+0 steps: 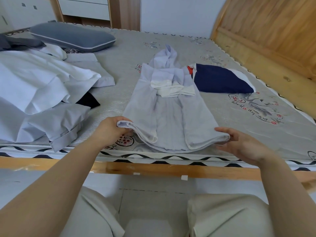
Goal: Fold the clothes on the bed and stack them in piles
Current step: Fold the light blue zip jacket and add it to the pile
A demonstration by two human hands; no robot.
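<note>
Clothes for folding lie across a grey printed mattress (119, 53); nearest is a pale lilac long-sleeved shirt (171, 110), spread lengthwise with its collar far from the viewer and both white-cuffed sleeves folded in over the chest. At the near hem, the left hand (111, 130) pinches the shirt's left corner, fingers curled round a small roll of cloth. The right hand (242, 144) holds the right corner, thumb on top and fingers tucked beneath the edge. The hem is lifted slightly at both corners. This looks like the step where the body gets folded in half: the next move would call for carrying both corners evenly up towards the collar, keeping the sleeves from slipping out. Just right of the shirt sits a folded navy, white and red garment (222, 79). To the left, a loose heap of white and pale garments (37, 86) waits. Beyond it rests a blue-grey pillow (71, 37).
</note>
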